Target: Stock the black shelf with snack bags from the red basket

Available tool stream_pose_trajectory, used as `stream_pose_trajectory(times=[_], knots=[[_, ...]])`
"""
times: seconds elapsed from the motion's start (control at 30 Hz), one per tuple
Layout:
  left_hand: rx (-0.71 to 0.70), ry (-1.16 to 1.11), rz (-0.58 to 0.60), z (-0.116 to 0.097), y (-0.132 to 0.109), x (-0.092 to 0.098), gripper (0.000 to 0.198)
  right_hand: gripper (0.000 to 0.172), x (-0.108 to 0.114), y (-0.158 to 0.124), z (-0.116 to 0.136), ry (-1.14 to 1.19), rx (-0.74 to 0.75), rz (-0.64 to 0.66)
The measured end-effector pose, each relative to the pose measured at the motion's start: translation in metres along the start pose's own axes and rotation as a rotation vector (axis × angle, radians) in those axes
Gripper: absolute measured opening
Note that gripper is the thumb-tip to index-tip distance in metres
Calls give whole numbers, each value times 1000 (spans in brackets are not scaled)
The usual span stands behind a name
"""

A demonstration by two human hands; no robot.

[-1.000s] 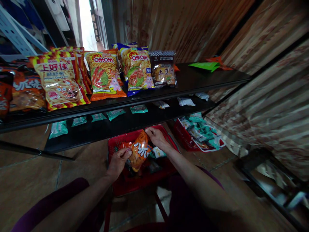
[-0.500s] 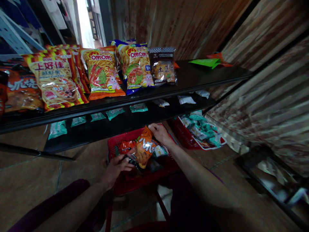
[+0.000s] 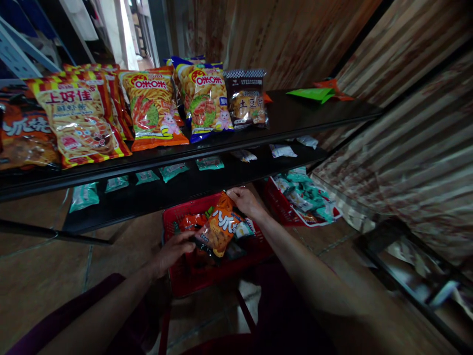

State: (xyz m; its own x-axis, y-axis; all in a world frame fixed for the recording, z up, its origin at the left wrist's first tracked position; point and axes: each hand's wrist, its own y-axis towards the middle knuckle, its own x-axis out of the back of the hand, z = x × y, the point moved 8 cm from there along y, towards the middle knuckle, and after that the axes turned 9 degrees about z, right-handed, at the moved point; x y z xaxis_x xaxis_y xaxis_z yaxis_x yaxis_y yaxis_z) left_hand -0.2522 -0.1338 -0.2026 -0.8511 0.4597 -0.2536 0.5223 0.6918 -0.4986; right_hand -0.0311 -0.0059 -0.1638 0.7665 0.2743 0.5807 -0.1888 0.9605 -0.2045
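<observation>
An orange and black snack bag (image 3: pixel 220 226) is held at a tilt over the red basket (image 3: pixel 170 217). My right hand (image 3: pixel 244 201) pinches its upper end, fingers closed. At the lower left edge of the bag, my left hand (image 3: pixel 176 250) has its fingers closed on the dark corner; the fingertips are partly hard to make out. Under and beside the bag, a red-orange packet (image 3: pixel 191 221) and a white and teal packet (image 3: pixel 244 229) lie in the basket. The bag hides part of the contents.
A black shelf (image 3: pixel 281 111) carries upright snack bags, among them a yellow-red one (image 3: pixel 83 121) and a brown one (image 3: pixel 245 101). Small teal packets (image 3: pixel 84 196) line the lower shelf (image 3: pixel 133 207). To the right, a second red basket (image 3: pixel 279 207) holds teal packets. A black metal frame (image 3: pixel 401 286) stands lower right.
The bag's lower left end has been turned and spread flatter, showing more of its front. My left hand's fingers have drawn together and slightly left. The view has shifted slightly.
</observation>
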Motion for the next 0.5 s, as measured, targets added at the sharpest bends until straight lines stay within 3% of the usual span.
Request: stream_pose_trajectory(times=[0.17,0.33,0.5], knots=[[-8,-72,-99,-7,7,-1,47,35,-17,-5,7,19,22,78],[-22,-203,47,3,21,-32,52,36,-28,-12,17,144,25,135],[-38,-257,-16,10,22,-29,50,35,-28,-17,19,371,33,298]])
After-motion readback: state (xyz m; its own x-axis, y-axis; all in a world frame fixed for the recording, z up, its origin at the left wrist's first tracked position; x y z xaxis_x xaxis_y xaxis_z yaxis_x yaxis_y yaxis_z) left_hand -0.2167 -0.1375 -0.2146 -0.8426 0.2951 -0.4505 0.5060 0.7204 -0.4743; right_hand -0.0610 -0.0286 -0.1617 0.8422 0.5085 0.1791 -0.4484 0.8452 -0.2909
